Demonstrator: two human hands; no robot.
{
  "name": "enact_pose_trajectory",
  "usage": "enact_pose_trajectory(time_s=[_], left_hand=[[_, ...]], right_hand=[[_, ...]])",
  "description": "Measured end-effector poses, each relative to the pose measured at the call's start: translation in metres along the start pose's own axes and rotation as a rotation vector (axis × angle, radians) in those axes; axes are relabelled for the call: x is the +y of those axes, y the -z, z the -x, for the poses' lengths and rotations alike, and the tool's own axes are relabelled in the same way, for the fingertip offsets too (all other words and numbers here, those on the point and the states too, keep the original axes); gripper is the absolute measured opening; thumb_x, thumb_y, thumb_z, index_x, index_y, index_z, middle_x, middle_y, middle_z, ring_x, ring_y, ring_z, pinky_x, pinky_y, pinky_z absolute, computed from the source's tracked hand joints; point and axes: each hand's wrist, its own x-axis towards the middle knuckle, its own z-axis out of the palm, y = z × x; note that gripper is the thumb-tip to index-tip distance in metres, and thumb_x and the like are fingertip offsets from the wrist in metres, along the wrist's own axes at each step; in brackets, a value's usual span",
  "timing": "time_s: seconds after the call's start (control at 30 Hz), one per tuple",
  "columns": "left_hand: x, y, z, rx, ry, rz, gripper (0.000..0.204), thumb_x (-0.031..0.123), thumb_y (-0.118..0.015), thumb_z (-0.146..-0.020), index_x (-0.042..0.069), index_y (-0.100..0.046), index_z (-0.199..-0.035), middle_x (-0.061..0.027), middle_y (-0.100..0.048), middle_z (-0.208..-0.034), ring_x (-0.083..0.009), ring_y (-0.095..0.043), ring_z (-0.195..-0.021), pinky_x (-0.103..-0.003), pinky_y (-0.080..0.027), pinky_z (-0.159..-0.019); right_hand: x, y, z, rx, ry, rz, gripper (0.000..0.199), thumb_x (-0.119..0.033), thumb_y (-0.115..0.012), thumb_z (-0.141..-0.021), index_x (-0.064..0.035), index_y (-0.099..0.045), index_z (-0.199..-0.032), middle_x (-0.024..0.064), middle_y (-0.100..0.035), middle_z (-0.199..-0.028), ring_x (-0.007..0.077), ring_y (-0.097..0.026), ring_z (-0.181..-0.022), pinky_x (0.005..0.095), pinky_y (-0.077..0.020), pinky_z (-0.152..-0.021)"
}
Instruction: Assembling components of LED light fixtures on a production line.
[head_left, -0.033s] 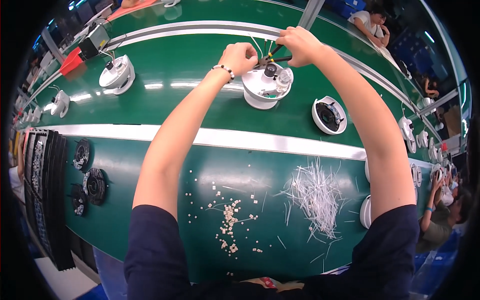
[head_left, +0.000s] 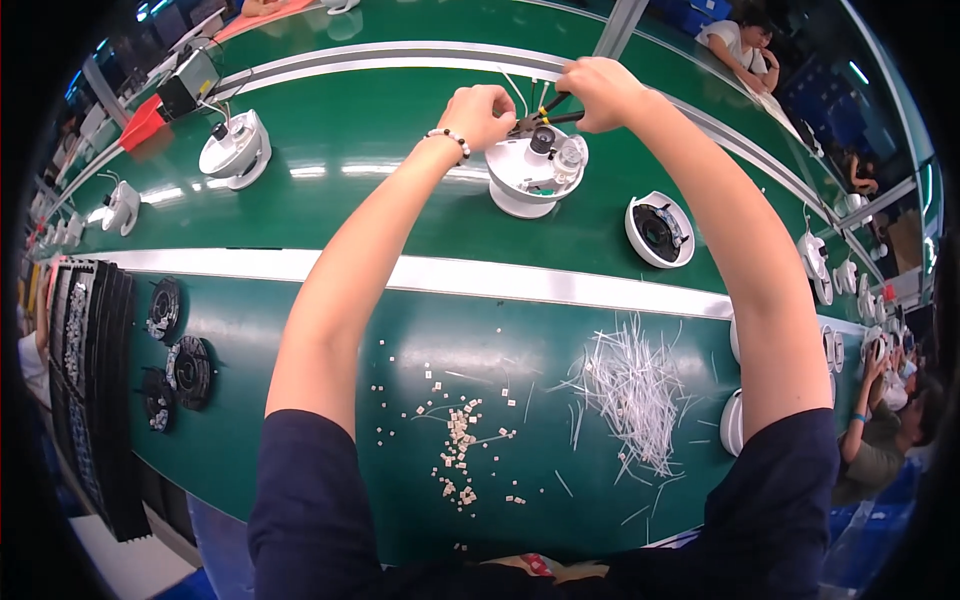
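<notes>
A white camera housing (head_left: 522, 198) with a dark lens (head_left: 542, 141) stands on the green bench ahead of me, its inside facing up. My right hand (head_left: 603, 92) is wrapped round the dark handles of a pair of cutting pliers (head_left: 545, 118) with yellow marks. The pliers' jaws reach over the housing's far side, close to my left fingertips. My left hand (head_left: 482, 117), below a beaded bracelet (head_left: 450, 137), is closed in a pinch at the housing's left rim; what it pinches is hidden. Thin wires (head_left: 514, 88) stick up behind the jaws.
A white shell with a black ring (head_left: 658, 236) lies right of the housing; another white housing (head_left: 235, 150) stands left. Nearer lie a heap of white ties (head_left: 635, 395), small cream connectors (head_left: 458, 440), black round parts (head_left: 188, 373) and a black rack (head_left: 105, 400). Co-workers sit around.
</notes>
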Motion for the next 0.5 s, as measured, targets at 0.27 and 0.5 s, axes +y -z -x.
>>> enact_pose_trajectory(time_s=[0.27, 0.5], left_hand=[[0.044, 0.013, 0.030, 0.256, -0.053, 0.486, 0.009, 0.010, -0.058, -0.075, 0.002, -0.060, -0.078, -0.0063, -0.064, -0.070, -0.0105, -0.062, -0.067, -0.022, -0.049, -0.060], [0.086, 0.027, 0.107, -0.305, -0.314, 0.400, 0.018, 0.007, -0.054, -0.073, -0.002, -0.061, -0.088, -0.0129, -0.064, -0.076, -0.0191, -0.064, -0.068, -0.028, -0.049, -0.067]], right_hand=[[0.032, 0.009, 0.039, 0.288, -0.165, 0.032, 0.028, -0.020, -0.066, -0.054, -0.0070, -0.061, -0.077, 0.0109, -0.058, -0.077, 0.0270, -0.056, -0.082, 0.0361, -0.0470, -0.073], [-0.005, 0.064, 0.012, 0.433, -0.274, -0.051, 0.038, -0.016, -0.064, -0.055, -0.0044, -0.060, -0.091, 0.0113, -0.057, -0.084, 0.0278, -0.055, -0.085, 0.0361, -0.0449, -0.074]])
